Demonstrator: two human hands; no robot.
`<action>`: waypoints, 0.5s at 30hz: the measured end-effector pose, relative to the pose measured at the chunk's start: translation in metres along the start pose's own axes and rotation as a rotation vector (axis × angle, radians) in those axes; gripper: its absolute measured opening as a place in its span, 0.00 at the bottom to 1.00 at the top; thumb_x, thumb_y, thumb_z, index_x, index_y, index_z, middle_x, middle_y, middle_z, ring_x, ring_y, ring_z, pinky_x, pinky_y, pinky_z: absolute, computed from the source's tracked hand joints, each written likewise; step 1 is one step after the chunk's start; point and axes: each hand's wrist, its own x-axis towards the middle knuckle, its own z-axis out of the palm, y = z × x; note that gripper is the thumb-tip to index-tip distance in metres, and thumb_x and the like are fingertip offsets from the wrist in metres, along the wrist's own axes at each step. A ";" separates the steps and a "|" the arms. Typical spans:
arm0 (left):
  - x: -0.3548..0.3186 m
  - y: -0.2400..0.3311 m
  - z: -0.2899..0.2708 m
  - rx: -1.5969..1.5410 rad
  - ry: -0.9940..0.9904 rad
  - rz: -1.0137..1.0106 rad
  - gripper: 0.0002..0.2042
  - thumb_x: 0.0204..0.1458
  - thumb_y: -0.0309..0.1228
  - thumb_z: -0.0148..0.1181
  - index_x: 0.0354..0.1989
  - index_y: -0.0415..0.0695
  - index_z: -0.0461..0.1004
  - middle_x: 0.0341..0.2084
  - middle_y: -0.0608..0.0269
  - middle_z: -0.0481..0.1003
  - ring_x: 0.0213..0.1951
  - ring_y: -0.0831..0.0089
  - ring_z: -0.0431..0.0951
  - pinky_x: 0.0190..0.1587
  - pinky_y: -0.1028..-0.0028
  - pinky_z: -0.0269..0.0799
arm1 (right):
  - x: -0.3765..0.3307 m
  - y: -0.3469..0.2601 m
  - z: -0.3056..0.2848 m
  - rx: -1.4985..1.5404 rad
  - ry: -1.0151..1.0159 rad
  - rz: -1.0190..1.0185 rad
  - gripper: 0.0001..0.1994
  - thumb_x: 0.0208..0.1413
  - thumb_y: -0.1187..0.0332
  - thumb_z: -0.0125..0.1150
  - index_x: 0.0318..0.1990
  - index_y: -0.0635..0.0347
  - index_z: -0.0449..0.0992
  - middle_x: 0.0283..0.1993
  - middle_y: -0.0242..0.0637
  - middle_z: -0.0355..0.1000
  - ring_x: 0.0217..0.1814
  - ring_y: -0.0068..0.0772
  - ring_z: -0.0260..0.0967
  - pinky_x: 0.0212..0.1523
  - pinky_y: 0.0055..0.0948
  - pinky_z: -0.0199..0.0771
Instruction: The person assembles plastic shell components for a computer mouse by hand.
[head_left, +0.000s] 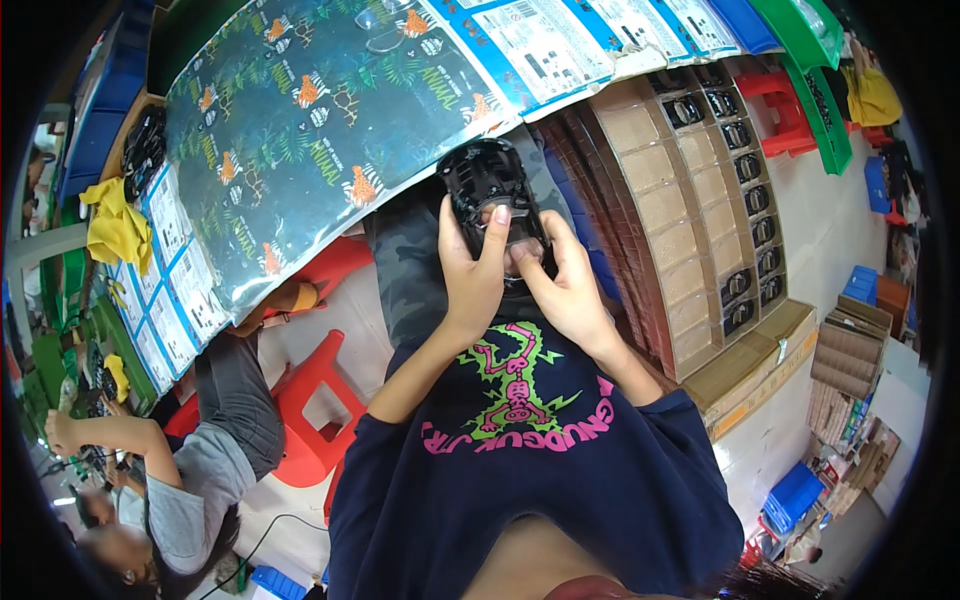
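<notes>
Glossy green sheets (320, 120) printed with leaves and orange figures are covering the counter (160, 60), with white-and-blue label sheets (560, 40) lying along their edge. Beside them, a cardboard tray (690, 230) is holding black parts (745, 168) in a row of compartments. Both hands are gripping a black plastic frame (480, 175) over the lap: the left hand (470, 270) is clasping its side, the right hand (565, 285) is pinching its lower end. Nearby, red stools (310, 400) are standing on the floor.
</notes>
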 end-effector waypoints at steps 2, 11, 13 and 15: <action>0.003 0.005 0.001 -0.085 -0.086 -0.126 0.12 0.52 0.24 0.49 0.45 0.40 0.62 0.32 0.68 0.67 0.34 0.83 0.67 0.36 0.82 0.64 | -0.001 0.004 0.002 0.097 0.050 0.060 0.05 0.53 0.78 0.47 0.36 0.65 0.59 0.27 0.34 0.68 0.31 0.14 0.64 0.31 0.17 0.64; 0.003 -0.007 -0.007 0.015 -0.159 -0.073 0.12 0.52 0.24 0.48 0.46 0.40 0.61 0.34 0.69 0.65 0.35 0.84 0.65 0.39 0.82 0.62 | 0.000 0.011 -0.003 0.034 0.097 0.076 0.04 0.53 0.77 0.48 0.32 0.63 0.60 0.24 0.29 0.62 0.27 0.13 0.58 0.27 0.16 0.61; 0.004 -0.008 -0.007 0.029 -0.159 -0.057 0.12 0.52 0.24 0.48 0.46 0.40 0.61 0.34 0.69 0.64 0.36 0.84 0.64 0.39 0.83 0.62 | -0.001 0.009 0.000 0.059 0.140 0.084 0.04 0.53 0.77 0.49 0.31 0.63 0.60 0.23 0.29 0.60 0.26 0.13 0.57 0.26 0.16 0.60; 0.003 -0.009 -0.007 -0.004 -0.166 -0.062 0.12 0.53 0.24 0.48 0.46 0.40 0.61 0.34 0.69 0.64 0.37 0.84 0.64 0.41 0.83 0.61 | 0.000 0.007 0.001 0.082 0.148 0.092 0.04 0.53 0.77 0.49 0.31 0.63 0.60 0.24 0.29 0.60 0.27 0.13 0.57 0.26 0.16 0.60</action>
